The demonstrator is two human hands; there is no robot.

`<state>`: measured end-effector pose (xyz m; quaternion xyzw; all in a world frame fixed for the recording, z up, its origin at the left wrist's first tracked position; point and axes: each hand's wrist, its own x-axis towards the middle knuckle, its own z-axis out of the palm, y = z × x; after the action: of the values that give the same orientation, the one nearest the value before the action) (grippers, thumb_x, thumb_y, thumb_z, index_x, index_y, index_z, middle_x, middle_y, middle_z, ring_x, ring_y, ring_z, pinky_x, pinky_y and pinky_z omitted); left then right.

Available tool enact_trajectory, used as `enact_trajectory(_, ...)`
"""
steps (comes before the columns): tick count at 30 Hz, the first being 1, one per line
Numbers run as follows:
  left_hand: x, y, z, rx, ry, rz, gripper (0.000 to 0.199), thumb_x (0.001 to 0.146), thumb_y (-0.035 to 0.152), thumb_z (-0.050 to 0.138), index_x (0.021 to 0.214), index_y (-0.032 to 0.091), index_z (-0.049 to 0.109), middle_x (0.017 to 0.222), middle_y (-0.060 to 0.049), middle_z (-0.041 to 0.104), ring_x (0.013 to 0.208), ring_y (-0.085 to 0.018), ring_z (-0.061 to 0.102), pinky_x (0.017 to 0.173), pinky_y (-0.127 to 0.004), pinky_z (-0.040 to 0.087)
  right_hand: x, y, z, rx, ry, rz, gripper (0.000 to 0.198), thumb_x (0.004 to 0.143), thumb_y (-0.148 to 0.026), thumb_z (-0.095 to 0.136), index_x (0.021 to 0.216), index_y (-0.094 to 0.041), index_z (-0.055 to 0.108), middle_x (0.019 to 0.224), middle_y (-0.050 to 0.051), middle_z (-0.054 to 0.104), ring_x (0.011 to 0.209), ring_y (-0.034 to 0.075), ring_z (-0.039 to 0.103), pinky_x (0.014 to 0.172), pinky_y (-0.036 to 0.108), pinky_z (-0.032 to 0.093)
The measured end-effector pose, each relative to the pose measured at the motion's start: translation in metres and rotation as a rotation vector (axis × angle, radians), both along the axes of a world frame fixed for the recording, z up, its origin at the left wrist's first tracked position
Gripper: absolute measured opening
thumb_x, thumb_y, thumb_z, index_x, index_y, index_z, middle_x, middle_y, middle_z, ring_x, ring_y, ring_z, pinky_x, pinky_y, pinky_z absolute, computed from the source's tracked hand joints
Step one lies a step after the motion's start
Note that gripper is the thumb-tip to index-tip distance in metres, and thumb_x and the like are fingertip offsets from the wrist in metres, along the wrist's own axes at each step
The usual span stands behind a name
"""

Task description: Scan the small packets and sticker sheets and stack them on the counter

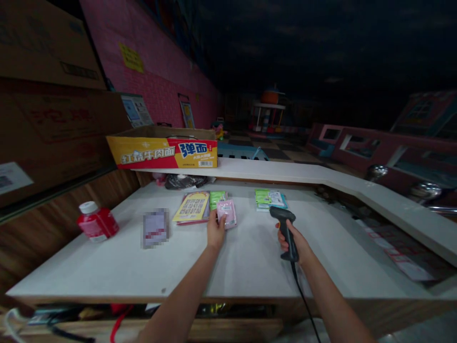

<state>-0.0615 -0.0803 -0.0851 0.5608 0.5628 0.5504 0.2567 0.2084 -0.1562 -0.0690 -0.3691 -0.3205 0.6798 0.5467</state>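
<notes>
My left hand [216, 232] is closed on a small pink packet [227, 213], thumb over its near edge. Just behind that packet lies a green packet [217, 197], partly covered. To its left is a stack of flat items topped by a yellow printed sheet [193, 206]. My right hand [299, 242] grips the handle of a black barcode scanner [284, 228], its head tilted toward the left and its cable running down off the counter. Beyond the scanner's head sit some green and blue packets [270, 198], lying flat on the white counter [250, 267].
A red bottle with a white cap [97, 221] stands at the left, near a blurred-out flat item [155, 228]. A yellow and red carton [164, 148] rests on the raised ledge [271, 170] behind. Cardboard boxes [53, 119] are stacked far left.
</notes>
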Motion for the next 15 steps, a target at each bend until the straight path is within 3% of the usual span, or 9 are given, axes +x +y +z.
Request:
enact_trajectory(4, 0.000, -0.003, 0.001, 0.011, -0.075, -0.071, 0.034, 0.081, 0.039, 0.054, 0.109, 0.018, 0.055, 0.099, -0.006, 0.068, 0.089, -0.020, 0.064, 0.076, -0.030, 0.052, 0.022, 0.016, -0.018, 0.050, 0.305, -0.108, 0.039, 0.074, -0.052, 0.070, 0.086, -0.018, 0.057, 0.053, -0.007, 0.044, 0.037, 0.004, 0.034, 0.034, 0.014, 0.028)
enact_trajectory(9, 0.006, 0.001, -0.002, -0.033, -0.219, -0.148, 0.044, 0.071, 0.053, 0.064, 0.096, 0.018, 0.058, 0.084, -0.005, 0.071, 0.073, -0.020, 0.066, 0.064, -0.029, 0.053, 0.031, 0.027, -0.030, 0.036, 0.466, -0.098, 0.036, 0.074, -0.049, 0.071, 0.086, -0.018, 0.057, 0.055, -0.008, 0.042, 0.039, 0.004, 0.034, 0.035, 0.013, 0.030)
enact_trajectory(15, 0.056, 0.035, 0.012, -0.168, -0.462, -0.275, 0.051, 0.064, 0.049, 0.071, 0.100, 0.017, 0.055, 0.080, -0.004, 0.070, 0.068, -0.017, 0.067, 0.061, -0.029, 0.054, 0.035, 0.035, -0.035, -0.016, 0.580, -0.059, 0.034, 0.074, -0.047, 0.072, 0.085, -0.019, 0.057, 0.055, -0.008, 0.040, 0.040, 0.004, 0.036, 0.035, 0.014, 0.033)
